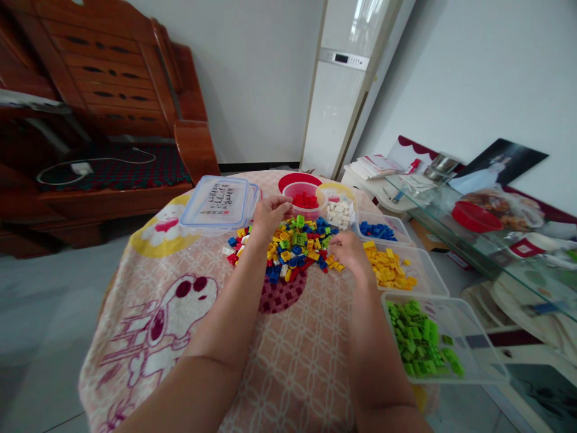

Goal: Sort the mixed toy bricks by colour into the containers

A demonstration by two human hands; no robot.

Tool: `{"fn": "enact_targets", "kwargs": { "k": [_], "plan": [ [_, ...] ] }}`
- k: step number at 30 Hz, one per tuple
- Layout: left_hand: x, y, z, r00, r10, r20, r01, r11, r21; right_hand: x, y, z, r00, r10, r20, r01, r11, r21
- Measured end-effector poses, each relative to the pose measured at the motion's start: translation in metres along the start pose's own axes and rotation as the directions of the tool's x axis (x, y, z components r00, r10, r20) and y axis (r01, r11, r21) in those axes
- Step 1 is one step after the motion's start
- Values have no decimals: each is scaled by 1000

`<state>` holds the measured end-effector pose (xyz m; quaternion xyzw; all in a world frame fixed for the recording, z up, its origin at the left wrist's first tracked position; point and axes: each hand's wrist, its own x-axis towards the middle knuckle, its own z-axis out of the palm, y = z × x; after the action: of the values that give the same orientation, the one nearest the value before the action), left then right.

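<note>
A pile of mixed coloured bricks [295, 243] lies on the patterned cloth. My left hand [269, 213] is over the pile's back left part, beside a round tub [321, 210] of red bricks; its fingers are bent together, and anything in them is too small to name. At the pile's right edge my right hand [349, 248] has its fingers curled down close to yellow bricks; its fingertips are too unclear to tell a hold. White bricks [340, 214] lie behind it. Clear boxes to the right hold blue bricks [378, 231], yellow bricks [388, 268] and green bricks [417, 337].
Stacked clear lids [217, 203] lie at the table's back left. A red lid [298, 179] sits behind the tub. On the right stands a glass shelf [451, 231] with a red bowl [476, 216]. A wooden bench [108, 174] is at the far left.
</note>
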<state>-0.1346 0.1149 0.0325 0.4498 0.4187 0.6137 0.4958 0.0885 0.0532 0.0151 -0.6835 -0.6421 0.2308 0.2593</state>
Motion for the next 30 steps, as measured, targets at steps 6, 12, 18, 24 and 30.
{"fn": "enact_targets", "kwargs": {
  "k": [6, 12, 18, 24, 30],
  "plan": [
    [-1, 2, 0, 1000, -5, -7, 5, 1000, 0, -5, -8, 8, 990, -42, 135, 66, 982, -177],
    [-1, 2, 0, 1000, -2, -10, 2, 1000, 9, -9, -17, 8, 974, -40, 221, 93, 967, -238],
    [0, 2, 0, 1000, 5, -3, -5, 1000, 3, -9, -18, 12, 975, -57, 217, 104, 971, -213],
    [-2, 4, 1, 1000, -2, -10, 2, 1000, -3, -6, -14, 11, 990, -59, 124, 82, 979, -188],
    [-2, 5, 1, 1000, -17, -15, 17, 1000, -8, -3, -7, 9, 997, -80, 16, 82, 991, -109]
  ]
}}
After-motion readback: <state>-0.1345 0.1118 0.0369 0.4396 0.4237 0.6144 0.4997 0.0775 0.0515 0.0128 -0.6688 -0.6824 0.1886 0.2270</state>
